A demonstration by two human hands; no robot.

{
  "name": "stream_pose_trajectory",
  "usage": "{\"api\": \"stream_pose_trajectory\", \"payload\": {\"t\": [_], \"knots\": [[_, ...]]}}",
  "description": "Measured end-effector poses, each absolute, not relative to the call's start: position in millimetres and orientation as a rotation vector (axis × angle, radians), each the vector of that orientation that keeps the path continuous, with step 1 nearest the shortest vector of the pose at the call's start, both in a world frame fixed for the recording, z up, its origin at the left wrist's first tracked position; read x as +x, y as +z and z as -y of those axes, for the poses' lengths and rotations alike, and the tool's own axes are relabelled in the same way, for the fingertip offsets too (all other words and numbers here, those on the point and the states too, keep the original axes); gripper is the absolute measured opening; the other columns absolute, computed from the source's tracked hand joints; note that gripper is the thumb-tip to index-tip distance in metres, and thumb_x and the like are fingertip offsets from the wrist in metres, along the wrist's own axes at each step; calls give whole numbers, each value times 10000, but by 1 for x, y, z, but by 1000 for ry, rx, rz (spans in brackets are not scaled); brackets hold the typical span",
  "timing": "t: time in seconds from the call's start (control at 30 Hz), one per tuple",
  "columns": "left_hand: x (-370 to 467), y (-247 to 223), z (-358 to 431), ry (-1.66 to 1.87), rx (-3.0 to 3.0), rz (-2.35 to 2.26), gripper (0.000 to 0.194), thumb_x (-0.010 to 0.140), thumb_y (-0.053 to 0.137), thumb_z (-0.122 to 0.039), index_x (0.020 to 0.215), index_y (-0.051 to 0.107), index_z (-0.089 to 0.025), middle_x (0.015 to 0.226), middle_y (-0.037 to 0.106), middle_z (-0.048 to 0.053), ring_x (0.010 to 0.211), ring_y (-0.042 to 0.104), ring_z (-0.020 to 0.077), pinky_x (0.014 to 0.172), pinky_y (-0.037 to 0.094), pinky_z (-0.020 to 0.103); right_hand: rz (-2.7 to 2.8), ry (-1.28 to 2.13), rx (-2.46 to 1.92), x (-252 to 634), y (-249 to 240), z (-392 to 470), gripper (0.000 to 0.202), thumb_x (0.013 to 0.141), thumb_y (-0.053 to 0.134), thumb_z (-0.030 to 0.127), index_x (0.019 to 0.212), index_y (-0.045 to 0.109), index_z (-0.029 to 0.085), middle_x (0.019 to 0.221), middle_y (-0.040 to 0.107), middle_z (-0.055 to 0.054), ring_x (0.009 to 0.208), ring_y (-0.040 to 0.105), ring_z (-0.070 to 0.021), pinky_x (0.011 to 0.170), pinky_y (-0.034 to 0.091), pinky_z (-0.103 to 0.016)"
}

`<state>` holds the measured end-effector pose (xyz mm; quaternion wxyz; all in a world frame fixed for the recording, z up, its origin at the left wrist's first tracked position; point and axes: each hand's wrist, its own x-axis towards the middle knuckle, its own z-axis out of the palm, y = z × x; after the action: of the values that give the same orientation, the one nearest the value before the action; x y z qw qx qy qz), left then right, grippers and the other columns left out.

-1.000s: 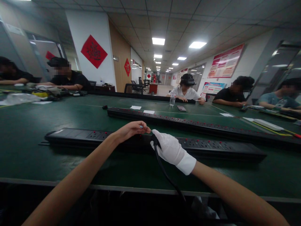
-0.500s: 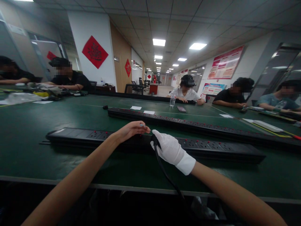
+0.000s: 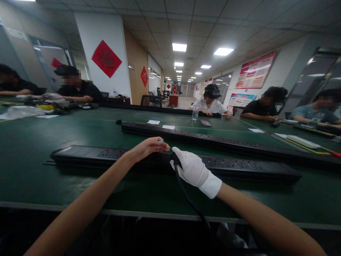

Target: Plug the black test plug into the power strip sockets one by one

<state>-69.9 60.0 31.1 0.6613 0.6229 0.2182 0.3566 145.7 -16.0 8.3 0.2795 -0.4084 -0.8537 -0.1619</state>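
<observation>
A long black power strip [image 3: 87, 152] with several sockets and small red indicators lies across the table before me. My right hand [image 3: 192, 168], in a white dotted glove, is closed around a black plug [image 3: 174, 158] over the strip's middle. From the plug a black cord [image 3: 188, 199] runs down past the table's front edge. My left hand [image 3: 149, 146] is bare and loosely curved, its fingers apart from the plug and reaching toward the gloved thumb. It hovers over the strip and nothing shows in it. Both hands hide the strip's middle sockets.
Behind lies a second, longer power strip [image 3: 218, 141]. White paper slips [image 3: 168, 127], a water bottle [image 3: 195, 113] and a blurred flat item [image 3: 205, 123] are farther back. Tools and plastic film [image 3: 23, 112] lie at left. Several people sit around the green table [image 3: 87, 124].
Both hands, the plug and the strip hold nearly the same positions. The view has shifted very slightly.
</observation>
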Motion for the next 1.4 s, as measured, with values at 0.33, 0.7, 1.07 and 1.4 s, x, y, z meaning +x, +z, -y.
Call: {"api": "stream_pose_trajectory", "payload": {"t": [0.33, 0.7, 1.07, 1.4], "knots": [[-73, 31, -62, 793, 1383, -478, 166, 814, 479, -306, 788, 535, -152, 984, 644, 93, 990, 568, 235, 906, 378, 378, 2306, -448, -1077, 147, 7, 15, 474, 864, 439, 299, 1298, 369, 121, 1063, 600, -128, 926, 577, -199, 792, 449, -303], [-71, 27, -66, 826, 1441, -527, 270, 838, 484, -385, 757, 571, -143, 912, 644, 72, 925, 579, 198, 901, 378, 363, 2314, -453, -1110, 146, 8, 15, 468, 868, 432, 307, 1296, 373, 129, 1059, 600, -124, 910, 578, -201, 786, 446, -308], [-72, 27, -66, 800, 1458, -544, 288, 837, 485, -369, 702, 590, -137, 902, 647, 79, 921, 569, 195, 917, 366, 351, 2307, -432, -1108, 146, 9, 17, 468, 869, 433, 302, 1301, 362, 135, 1044, 600, -124, 901, 582, -196, 790, 446, -314], [-70, 29, -64, 822, 1427, -542, 196, 810, 517, -314, 783, 597, -137, 879, 652, 75, 903, 583, 195, 906, 377, 353, 2302, -430, -1123, 146, 9, 17, 470, 869, 436, 310, 1301, 368, 138, 1036, 604, -127, 919, 580, -197, 800, 448, -311]]}}
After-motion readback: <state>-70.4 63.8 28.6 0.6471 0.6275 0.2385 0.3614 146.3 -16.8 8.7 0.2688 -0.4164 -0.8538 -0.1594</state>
